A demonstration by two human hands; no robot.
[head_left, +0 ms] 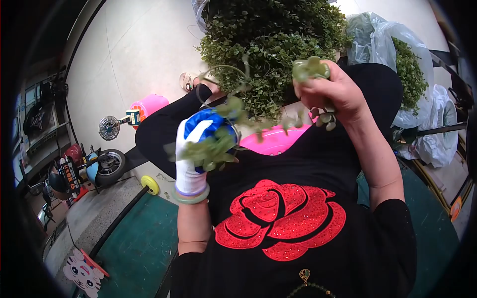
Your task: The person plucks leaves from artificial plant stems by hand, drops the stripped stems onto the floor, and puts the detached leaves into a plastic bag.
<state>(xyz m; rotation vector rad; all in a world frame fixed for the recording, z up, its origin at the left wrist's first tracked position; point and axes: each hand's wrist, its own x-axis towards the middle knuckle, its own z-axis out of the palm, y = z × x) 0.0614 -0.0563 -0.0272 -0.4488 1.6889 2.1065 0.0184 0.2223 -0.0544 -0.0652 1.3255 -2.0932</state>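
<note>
Leafy strands (213, 149), just beyond the red rose (280, 221) on my black top (387, 248), and both hands are in among the green! My left hand (198, 136), in a white and blue glove (187, 181) with a pale green bangle (191, 199) at the wrist, is out past the rose's left side; blurred leaves lie right across it, so whether its fingers are clamped or loose I cannot tell. My right hand (334, 92), bare, out past the rose's right side, is closed in a fist on a clump (312, 69) of round leaves! Between the two, over the rose, more leaves hang, all blurred. Further on from the rose, between my legs, a bright pink plastic surface (273, 141) shows, and beyond that, a great bushy heap (268, 39) of small green leaves! Right of the rose and well out, a clear plastic bag (382, 32) sits around more greenery (410, 79). Far off to the rose's left, a small fan (109, 128) near a pink and orange object (151, 104), and a two-wheeler's wheel (110, 168)
</note>
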